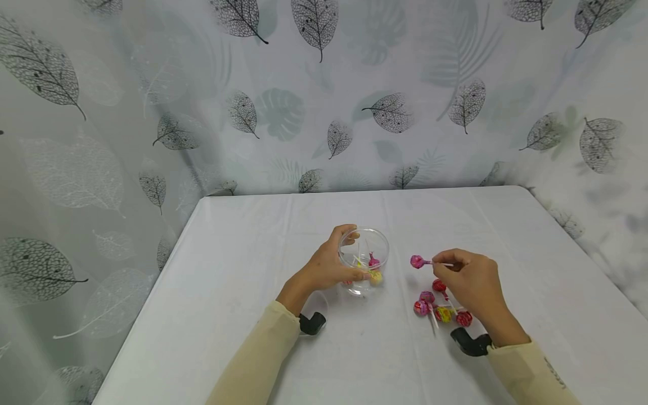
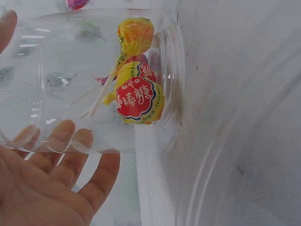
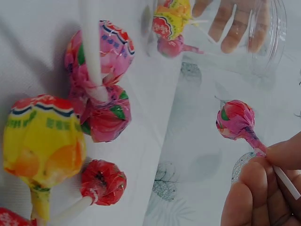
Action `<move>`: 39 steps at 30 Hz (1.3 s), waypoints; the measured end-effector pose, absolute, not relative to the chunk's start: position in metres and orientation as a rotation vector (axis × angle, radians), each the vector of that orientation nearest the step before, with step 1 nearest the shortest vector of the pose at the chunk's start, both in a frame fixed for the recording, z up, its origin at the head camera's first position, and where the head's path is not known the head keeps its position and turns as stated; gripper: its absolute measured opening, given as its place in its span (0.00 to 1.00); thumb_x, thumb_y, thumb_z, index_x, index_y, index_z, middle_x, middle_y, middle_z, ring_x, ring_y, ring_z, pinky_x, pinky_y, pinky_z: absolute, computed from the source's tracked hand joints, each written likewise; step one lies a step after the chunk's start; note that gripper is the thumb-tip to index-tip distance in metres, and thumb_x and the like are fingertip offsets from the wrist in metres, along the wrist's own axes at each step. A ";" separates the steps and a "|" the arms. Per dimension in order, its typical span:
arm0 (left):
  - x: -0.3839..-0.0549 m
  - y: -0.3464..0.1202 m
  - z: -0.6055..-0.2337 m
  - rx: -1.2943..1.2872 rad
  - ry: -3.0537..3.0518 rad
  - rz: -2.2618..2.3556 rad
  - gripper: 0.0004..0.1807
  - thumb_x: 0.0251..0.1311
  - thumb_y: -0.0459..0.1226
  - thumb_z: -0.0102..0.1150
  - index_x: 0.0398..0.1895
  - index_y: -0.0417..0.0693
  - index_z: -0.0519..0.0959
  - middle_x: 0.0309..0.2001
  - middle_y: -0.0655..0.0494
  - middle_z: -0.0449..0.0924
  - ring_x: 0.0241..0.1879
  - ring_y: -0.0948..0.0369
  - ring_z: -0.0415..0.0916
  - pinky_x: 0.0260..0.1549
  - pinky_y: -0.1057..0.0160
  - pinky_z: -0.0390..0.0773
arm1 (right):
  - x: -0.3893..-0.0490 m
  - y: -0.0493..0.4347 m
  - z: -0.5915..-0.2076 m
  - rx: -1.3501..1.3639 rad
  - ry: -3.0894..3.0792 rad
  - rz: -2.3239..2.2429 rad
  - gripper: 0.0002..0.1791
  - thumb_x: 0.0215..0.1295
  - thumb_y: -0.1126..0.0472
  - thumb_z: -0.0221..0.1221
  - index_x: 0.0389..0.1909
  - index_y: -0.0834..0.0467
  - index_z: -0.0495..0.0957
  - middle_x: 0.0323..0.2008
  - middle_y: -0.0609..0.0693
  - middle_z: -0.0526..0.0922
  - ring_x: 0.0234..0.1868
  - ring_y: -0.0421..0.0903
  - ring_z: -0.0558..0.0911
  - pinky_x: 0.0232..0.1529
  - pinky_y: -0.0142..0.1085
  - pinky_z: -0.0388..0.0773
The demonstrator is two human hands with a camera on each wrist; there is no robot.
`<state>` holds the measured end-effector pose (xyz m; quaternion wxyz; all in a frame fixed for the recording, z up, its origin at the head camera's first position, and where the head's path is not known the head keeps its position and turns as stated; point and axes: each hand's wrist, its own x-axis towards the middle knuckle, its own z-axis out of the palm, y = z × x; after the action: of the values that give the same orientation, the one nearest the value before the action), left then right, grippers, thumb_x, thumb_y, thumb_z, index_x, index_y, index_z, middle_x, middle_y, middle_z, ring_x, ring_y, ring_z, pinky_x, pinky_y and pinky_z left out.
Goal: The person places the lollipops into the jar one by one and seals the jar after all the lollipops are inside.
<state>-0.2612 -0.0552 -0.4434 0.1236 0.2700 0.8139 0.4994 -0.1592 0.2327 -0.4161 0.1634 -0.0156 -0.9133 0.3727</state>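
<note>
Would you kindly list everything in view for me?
Table: one, white, in foreground
Curtains: count unclear, pale, behind, beside table
Jar: one, clear, near centre
Jar lollipops: at least three, yellow, pink, inside
Loose lollipops: five, pink, red, yellow, on table
Held lollipop: one, pink, right of jar
Disc: one, clear, lower left of jar
Wrist devices: two, black, at wrists
Sleeves: two, beige, on forearms
Left hand: one, gripping jar
Right hand: one, pinching held lollipop

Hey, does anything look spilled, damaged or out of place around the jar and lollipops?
Nothing stands out. The clear plastic jar looks upright in the left hand, and the pink lollipop in the right hand shows no visible damage. The loose lollipops on the white cloth are loosely clustered, their visible wrappers intact.
</note>
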 end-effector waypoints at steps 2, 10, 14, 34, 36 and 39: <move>-0.261 -0.055 -0.443 0.795 2.378 1.450 0.59 0.51 0.42 0.83 0.80 0.55 0.53 0.76 0.52 0.67 0.76 0.56 0.64 0.72 0.39 0.62 | -0.160 0.232 -0.415 -0.046 -2.595 1.064 0.05 0.67 0.65 0.66 0.38 0.63 0.88 0.32 0.57 0.90 0.29 0.47 0.84 0.24 0.30 0.78; -0.261 -0.055 -0.444 0.795 2.382 1.453 0.58 0.50 0.46 0.83 0.79 0.58 0.54 0.76 0.53 0.67 0.76 0.58 0.63 0.71 0.39 0.62 | -0.161 0.229 -0.410 -0.035 -2.551 1.048 0.05 0.66 0.66 0.65 0.37 0.62 0.89 0.34 0.57 0.90 0.29 0.45 0.83 0.24 0.30 0.79; -0.262 -0.056 -0.445 0.798 2.384 1.455 0.57 0.50 0.45 0.83 0.79 0.59 0.54 0.76 0.53 0.67 0.76 0.58 0.63 0.71 0.39 0.63 | -0.161 0.227 -0.408 -0.042 -2.535 1.060 0.05 0.67 0.66 0.65 0.37 0.61 0.89 0.35 0.57 0.90 0.29 0.44 0.83 0.25 0.30 0.79; -0.260 -0.056 -0.442 0.771 2.410 1.431 0.58 0.50 0.47 0.84 0.79 0.60 0.54 0.76 0.59 0.68 0.76 0.60 0.64 0.72 0.39 0.62 | -0.163 0.221 -0.399 -0.013 -2.459 1.112 0.05 0.67 0.65 0.65 0.36 0.60 0.89 0.34 0.56 0.90 0.26 0.35 0.81 0.20 0.32 0.76; -0.260 -0.056 -0.442 0.774 2.411 1.429 0.58 0.50 0.47 0.83 0.80 0.59 0.54 0.76 0.58 0.68 0.76 0.60 0.64 0.72 0.38 0.62 | -0.164 0.220 -0.398 -0.005 -2.450 1.119 0.05 0.67 0.64 0.65 0.36 0.60 0.89 0.34 0.56 0.90 0.26 0.35 0.81 0.19 0.32 0.75; -0.260 -0.056 -0.442 0.779 2.410 1.425 0.58 0.50 0.47 0.83 0.80 0.58 0.53 0.76 0.58 0.68 0.75 0.60 0.64 0.71 0.39 0.63 | -0.164 0.219 -0.395 0.003 -2.443 1.126 0.05 0.67 0.64 0.65 0.36 0.60 0.89 0.34 0.56 0.90 0.26 0.34 0.81 0.20 0.31 0.76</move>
<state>-0.2599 -0.0559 -0.4421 0.1172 0.2662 0.8236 0.4870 -0.1639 0.2187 -0.3954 0.2238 0.0011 -0.8851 0.4081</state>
